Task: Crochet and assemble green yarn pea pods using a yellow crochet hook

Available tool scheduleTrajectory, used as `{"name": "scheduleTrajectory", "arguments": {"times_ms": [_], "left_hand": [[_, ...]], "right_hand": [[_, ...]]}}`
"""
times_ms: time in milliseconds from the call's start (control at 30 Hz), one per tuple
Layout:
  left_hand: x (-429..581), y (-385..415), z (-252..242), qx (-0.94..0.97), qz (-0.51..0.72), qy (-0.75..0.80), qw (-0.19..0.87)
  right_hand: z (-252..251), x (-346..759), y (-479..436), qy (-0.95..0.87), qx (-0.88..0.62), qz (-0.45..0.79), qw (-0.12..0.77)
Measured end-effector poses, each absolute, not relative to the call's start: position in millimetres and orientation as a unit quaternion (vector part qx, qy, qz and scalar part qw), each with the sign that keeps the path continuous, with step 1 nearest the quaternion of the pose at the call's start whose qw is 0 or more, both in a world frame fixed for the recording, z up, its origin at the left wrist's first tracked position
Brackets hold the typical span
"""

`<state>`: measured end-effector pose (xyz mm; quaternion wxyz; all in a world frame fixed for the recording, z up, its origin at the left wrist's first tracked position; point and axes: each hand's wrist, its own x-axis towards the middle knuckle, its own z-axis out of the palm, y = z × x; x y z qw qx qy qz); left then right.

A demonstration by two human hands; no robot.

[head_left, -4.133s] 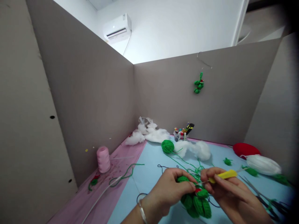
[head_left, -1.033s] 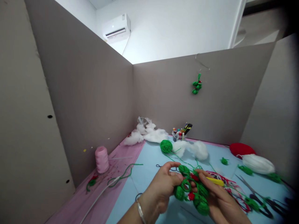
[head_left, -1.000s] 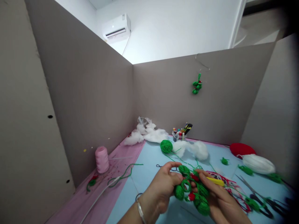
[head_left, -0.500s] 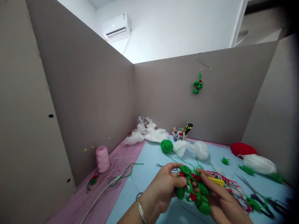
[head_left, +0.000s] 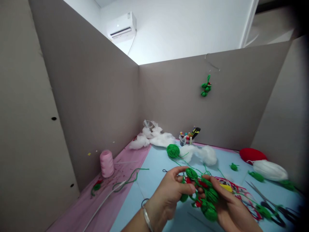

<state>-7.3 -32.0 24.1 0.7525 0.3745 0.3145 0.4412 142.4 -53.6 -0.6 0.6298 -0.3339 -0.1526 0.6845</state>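
The left hand [head_left: 167,196] and right hand [head_left: 229,207] both grasp the green crochet cluster [head_left: 205,196], lifted above the blue mat [head_left: 132,211], seemingly to keep it free to turn, with the yellow hook [head_left: 225,188] tucked by the right fingers and a strand running back to the yarn ball [head_left: 173,150].

Slim silver bangle [head_left: 146,219] on left wrist [head_left: 152,213]

L hand [head_left: 167,196], R hand [head_left: 231,209] hold crochet cluster [head_left: 207,198]; yellow hook [head_left: 225,188] in R grip
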Motion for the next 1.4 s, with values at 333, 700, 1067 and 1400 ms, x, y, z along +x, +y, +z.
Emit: {"name": "scheduleTrajectory", "arguments": {"times_ms": [333, 700, 1067, 1400], "left_hand": [[-9, -32, 26, 0.368, 0.44, 0.367, 0.733], [-11, -35, 32, 0.412, 0.416, 0.329, 0.741], [-5, -35, 24, 0.416, 0.489, 0.301, 0.705], [-7, -36, 26, 0.427, 0.494, 0.308, 0.692]], "right_hand": [[0, 138, -54, -0.142, -0.319, 0.703, 0.619], [-2, 140, -51, -0.118, -0.343, 0.699, 0.616], [-11, 150, -48, -0.214, -0.323, 0.664, 0.64], [-14, 147, -47, -0.169, -0.318, 0.678, 0.641]]}}
